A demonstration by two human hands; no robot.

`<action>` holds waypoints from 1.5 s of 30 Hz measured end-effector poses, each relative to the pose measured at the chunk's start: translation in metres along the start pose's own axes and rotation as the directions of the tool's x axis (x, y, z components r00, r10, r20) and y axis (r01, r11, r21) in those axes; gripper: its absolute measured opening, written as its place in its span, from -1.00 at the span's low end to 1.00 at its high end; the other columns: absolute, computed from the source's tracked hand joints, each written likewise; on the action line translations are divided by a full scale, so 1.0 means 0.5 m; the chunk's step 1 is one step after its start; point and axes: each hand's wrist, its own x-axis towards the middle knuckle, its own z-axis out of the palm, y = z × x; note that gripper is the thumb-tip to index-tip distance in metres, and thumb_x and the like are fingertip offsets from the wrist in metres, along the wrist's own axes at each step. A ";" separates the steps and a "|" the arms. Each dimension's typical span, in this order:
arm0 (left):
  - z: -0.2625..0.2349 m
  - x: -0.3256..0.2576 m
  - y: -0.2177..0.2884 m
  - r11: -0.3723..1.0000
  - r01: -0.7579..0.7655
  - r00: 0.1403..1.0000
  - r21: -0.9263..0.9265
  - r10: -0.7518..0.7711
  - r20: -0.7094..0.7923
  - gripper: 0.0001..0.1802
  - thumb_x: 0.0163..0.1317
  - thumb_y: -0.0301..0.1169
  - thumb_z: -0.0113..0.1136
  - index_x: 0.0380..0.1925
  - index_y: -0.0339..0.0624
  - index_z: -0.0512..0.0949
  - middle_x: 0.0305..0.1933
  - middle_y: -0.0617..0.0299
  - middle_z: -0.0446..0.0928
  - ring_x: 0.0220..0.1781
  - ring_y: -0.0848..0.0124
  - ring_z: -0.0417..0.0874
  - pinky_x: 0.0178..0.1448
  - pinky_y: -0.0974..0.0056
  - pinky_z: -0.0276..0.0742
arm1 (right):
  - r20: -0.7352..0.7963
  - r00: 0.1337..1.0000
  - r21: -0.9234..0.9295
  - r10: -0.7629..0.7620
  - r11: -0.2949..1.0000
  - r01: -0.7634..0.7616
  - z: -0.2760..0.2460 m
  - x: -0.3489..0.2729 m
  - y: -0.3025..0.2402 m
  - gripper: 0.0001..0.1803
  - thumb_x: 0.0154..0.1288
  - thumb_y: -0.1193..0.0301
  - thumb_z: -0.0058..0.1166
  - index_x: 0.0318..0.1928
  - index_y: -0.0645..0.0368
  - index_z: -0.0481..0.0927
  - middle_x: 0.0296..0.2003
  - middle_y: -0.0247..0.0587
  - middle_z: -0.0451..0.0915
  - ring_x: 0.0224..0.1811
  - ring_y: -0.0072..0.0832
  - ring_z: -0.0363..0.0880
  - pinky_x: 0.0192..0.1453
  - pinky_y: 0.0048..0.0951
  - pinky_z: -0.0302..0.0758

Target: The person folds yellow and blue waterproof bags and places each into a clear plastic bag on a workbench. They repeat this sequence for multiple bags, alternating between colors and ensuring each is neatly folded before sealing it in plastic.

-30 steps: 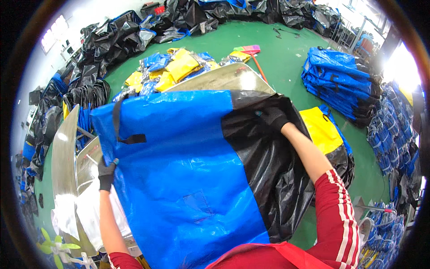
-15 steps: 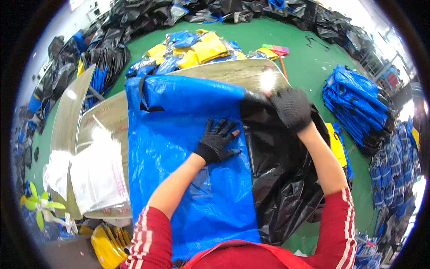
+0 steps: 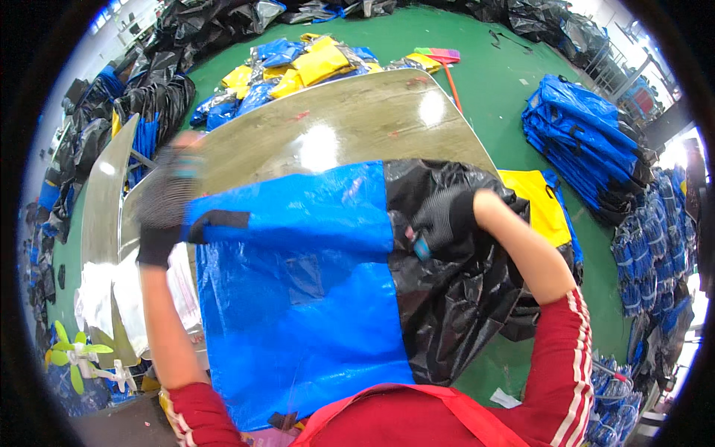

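A large blue and black plastic sheet bag (image 3: 290, 343) lies across the table in front of me, its far part folded over toward me. A black strap (image 3: 223, 218) sits at the left end of the fold. My left hand (image 3: 170, 197), in a black fingerless glove, is at the bag's left edge beside that strap; motion smears its fingers. In a matching glove, my right hand (image 3: 445, 223) rests on the bag's black section near the blue seam. Its fingers reach left over the material, slightly blurred, and seem to grip nothing. A small clear pocket (image 3: 305, 279) shows on the blue part.
The wood-patterned table (image 3: 350, 123) shows beyond the bag. Clear plastic sheets (image 3: 160, 298) lie at left, above a small green-bladed fan (image 3: 78, 350). Packed blue and yellow bags (image 3: 320, 63) are heaped beyond the table; folded blue bags (image 3: 577, 141) stand on the green floor at right.
The bag's far part has come down toward me, baring more table. My left hand has moved from the middle of the blue sheet to its left edge; my right hand has moved nearer and left.
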 end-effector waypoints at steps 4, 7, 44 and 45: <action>0.107 -0.017 0.139 0.979 0.177 0.836 0.097 -0.201 0.511 -0.23 0.19 0.27 0.00 0.31 0.11 0.37 0.40 -0.02 0.30 0.47 -0.11 0.17 0.42 -0.38 -0.15 | -0.552 0.775 -0.043 0.307 0.918 -0.394 -0.020 -0.031 0.011 -0.49 0.20 -0.06 0.06 0.04 -0.04 0.59 0.14 -0.05 0.52 0.18 -0.11 0.46 0.26 -0.01 0.32; 0.180 -0.125 0.217 0.896 0.417 0.615 0.156 -0.404 0.677 0.00 0.09 0.32 0.09 0.47 0.15 0.08 0.57 0.02 -0.09 0.59 -0.06 -0.14 0.43 -0.42 -0.33 | -0.549 0.710 -0.240 0.442 0.730 -0.640 0.105 -0.064 0.021 -0.26 0.19 -0.20 0.01 0.34 -0.23 0.34 0.42 -0.14 0.19 0.47 -0.04 0.07 0.47 0.25 -0.11; 0.259 0.241 0.528 0.845 -0.003 0.994 -0.534 -0.058 -0.097 -0.32 0.16 0.17 0.08 0.21 0.08 0.47 0.42 -0.05 0.23 0.51 -0.03 0.06 0.48 -0.21 -0.13 | -0.742 0.668 -0.146 -0.064 0.987 -0.068 0.347 -0.297 -0.146 -0.53 0.05 0.22 0.26 0.03 -0.05 0.60 0.01 0.01 0.56 0.15 0.02 0.49 0.27 0.11 0.34; 0.251 0.257 0.572 0.738 -0.113 0.993 -0.666 0.053 -0.110 -0.31 0.14 0.14 0.11 0.22 0.07 0.45 0.42 -0.05 0.21 0.49 -0.09 0.06 0.47 -0.18 -0.05 | -0.777 0.619 -0.160 -0.118 0.987 -0.013 0.328 -0.287 -0.157 -0.62 0.09 0.23 0.22 -0.03 -0.04 0.61 -0.08 -0.02 0.60 0.07 -0.02 0.55 0.20 0.06 0.42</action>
